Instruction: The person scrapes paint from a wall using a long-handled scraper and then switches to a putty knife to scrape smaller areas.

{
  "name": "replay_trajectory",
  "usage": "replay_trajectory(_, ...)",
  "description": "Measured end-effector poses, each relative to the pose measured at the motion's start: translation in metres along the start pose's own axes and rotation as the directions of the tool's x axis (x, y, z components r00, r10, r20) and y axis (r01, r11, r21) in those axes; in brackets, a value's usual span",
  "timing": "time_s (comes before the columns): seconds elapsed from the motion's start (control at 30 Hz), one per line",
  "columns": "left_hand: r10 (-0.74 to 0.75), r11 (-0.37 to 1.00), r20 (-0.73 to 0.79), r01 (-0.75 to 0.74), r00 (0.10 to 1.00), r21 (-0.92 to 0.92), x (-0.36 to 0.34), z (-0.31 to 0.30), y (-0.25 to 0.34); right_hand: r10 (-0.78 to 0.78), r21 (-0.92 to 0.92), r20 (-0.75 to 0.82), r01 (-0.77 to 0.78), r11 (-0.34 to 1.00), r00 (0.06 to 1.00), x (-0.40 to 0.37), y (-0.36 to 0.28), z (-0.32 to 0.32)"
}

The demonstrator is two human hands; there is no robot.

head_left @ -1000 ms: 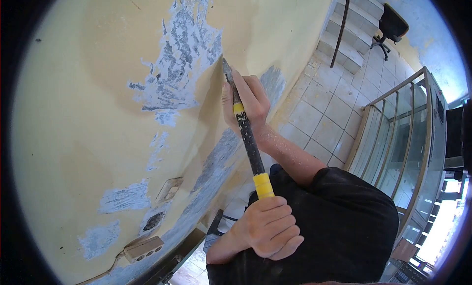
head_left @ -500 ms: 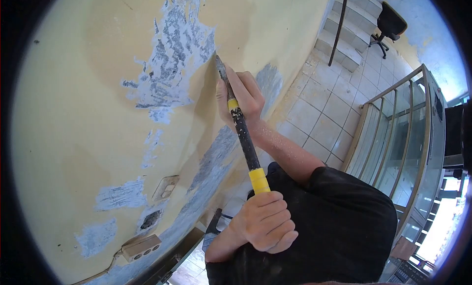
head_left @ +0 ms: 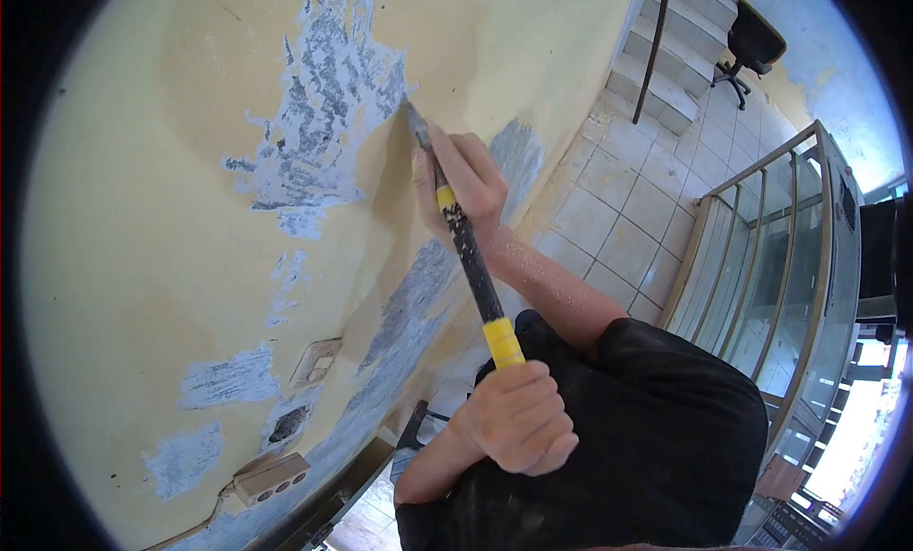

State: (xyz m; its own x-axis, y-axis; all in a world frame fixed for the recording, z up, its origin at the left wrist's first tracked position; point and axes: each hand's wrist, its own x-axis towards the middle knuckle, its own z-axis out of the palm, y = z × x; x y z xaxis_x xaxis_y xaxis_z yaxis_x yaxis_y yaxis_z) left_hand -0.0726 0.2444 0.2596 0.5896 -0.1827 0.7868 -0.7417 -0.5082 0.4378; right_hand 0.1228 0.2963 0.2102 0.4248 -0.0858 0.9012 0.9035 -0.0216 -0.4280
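Observation:
My right hand (head_left: 471, 185) is closed around the front part of a long-handled scraper (head_left: 475, 266), close behind its narrow metal blade. The handle is black with yellow bands and whitish specks. At its rear end my left hand (head_left: 521, 418) makes a fist around the grip, in front of my black shirt. The blade tip meets the yellow wall (head_left: 238, 294) at the right edge of a large scraped patch (head_left: 328, 114), where grey-white material shows under the paint. Pale dust specks cover my right forearm.
Lower on the wall are a switch plate (head_left: 317, 362), a dark hole (head_left: 289, 424) and a socket box (head_left: 271, 478) with a cable. A glass-panelled metal cabinet (head_left: 808, 256) stands at right. Behind are tiled steps (head_left: 670, 66), a handrail (head_left: 653, 52) and an office chair (head_left: 754, 38).
The scraper's tip has shifted slightly up and left along the patch's edge, and both hands have moved a little with it. The whole view has drifted slightly.

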Motion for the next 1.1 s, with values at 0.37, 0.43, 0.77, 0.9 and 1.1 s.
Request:
replay_trajectory(0.37, 0.034, 0.999, -0.063, -0.035, 0.997, -0.025, 0.002, -0.004, 0.001, 0.032, -0.011, -0.003, -0.032, 0.999, 0.999, 0.002, -0.004, 0.001)
replay_trajectory(0.43, 0.052, 0.999, -0.113, -0.049, 0.992, 0.022, 0.004, 0.0, 0.0, 0.005, 0.007, 0.001, -0.005, 1.0, 1.0, 0.004, -0.003, 0.001)
replay_trajectory(0.77, 0.031, 0.997, -0.027, -0.033, 0.999, -0.069, 0.002, -0.005, -0.006, 0.002, -0.033, -0.042, -0.003, 0.999, 0.999, 0.007, 0.006, 0.0)
replay_trajectory(0.9, -0.054, 0.995, 0.012, 0.054, 0.998, -0.082, -0.004, -0.005, -0.009, -0.011, -0.043, -0.028, 0.009, 0.999, 1.0, 0.008, 0.014, -0.001)
replay_trajectory(1.1, 0.02, 1.0, -0.042, -0.021, 0.999, -0.02, 0.002, 0.003, -0.025, 0.039, -0.048, -0.014, -0.04, 0.998, 0.999, 0.01, 0.02, -0.004)
